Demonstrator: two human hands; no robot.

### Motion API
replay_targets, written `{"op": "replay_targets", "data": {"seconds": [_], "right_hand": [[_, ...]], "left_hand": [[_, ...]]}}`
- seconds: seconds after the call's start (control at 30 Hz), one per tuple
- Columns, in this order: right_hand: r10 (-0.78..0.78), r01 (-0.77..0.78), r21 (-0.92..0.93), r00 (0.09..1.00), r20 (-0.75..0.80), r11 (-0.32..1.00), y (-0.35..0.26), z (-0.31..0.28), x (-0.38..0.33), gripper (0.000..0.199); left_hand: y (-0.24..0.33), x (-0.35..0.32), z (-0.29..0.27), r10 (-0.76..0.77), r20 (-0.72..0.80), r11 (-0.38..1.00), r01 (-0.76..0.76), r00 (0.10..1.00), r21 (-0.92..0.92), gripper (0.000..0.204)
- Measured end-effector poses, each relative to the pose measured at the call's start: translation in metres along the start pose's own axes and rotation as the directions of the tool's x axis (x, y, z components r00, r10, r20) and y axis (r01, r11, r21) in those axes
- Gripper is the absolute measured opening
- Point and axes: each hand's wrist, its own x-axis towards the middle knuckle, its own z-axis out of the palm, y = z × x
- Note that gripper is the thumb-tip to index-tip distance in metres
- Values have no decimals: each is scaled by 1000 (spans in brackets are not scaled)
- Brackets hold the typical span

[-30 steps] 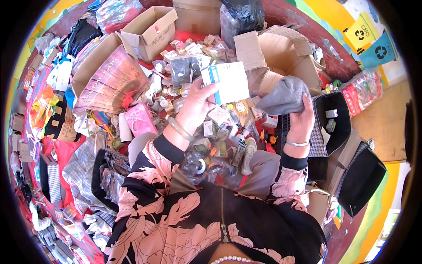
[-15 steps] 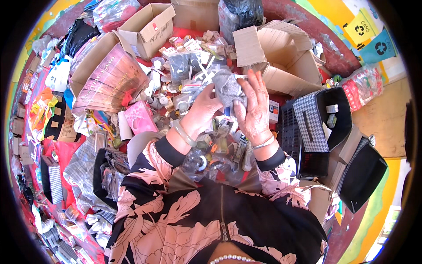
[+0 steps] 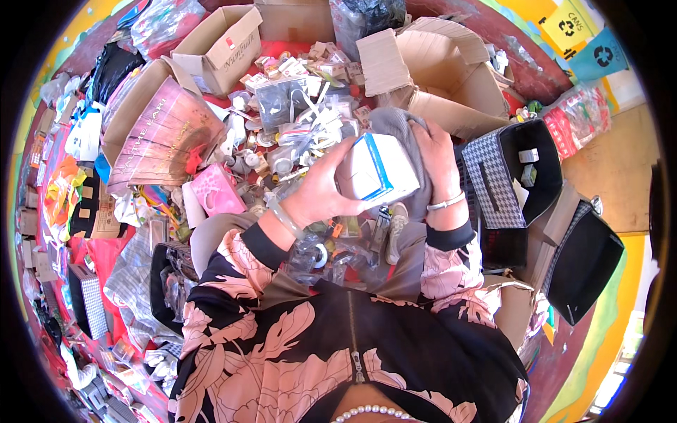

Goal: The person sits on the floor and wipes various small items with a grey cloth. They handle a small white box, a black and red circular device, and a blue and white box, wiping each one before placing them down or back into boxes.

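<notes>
In front of my chest, my left hand (image 3: pixel 328 182) grips a white box with a blue stripe (image 3: pixel 381 173), its fingers wrapped round the left side. Behind and to the right of the box, a grey cloth (image 3: pixel 403 125) hangs in my right hand (image 3: pixel 437 158), which is closed on it. The cloth lies against the box's right side, partly hidden by it. Below both hands is a pile of small boxes, plastic pieces and clear bags (image 3: pixel 317 243).
A large open cardboard box (image 3: pixel 437 67) stands at the far right, near a houndstooth-patterned bin (image 3: pixel 497 187). At left are a pink carton (image 3: pixel 218 189) and a fan-patterned box (image 3: pixel 166 134). Another open cardboard box (image 3: pixel 218 53) sits farther back.
The white box with the blue stripe now shows in my left hand. The grey cloth, bunched between both hands before, is spread out lower and to the right, in my right hand.
</notes>
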Motion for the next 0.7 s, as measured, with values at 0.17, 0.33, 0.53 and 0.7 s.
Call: {"op": "replay_targets", "data": {"seconds": [0.17,0.33,0.53,0.7], "right_hand": [[290,-261,354,956,-32,898,37,-12,8,21],[219,12,688,944,-247,725,-5,-46,-2,21],[-483,399,280,787,383,873,-80,-31,-37,30],[-311,300,84,897,313,950,-68,3,-48,43]], "left_hand": [[8,-6,-4,62,1,965,-60,998,-256,105],[12,4,-9,22,-59,969,-36,998,-243,101],[-7,-2,-11,54,-61,999,-54,997,-3,88],[2,-6,-6,48,-35,998,-49,998,-34,82]]}}
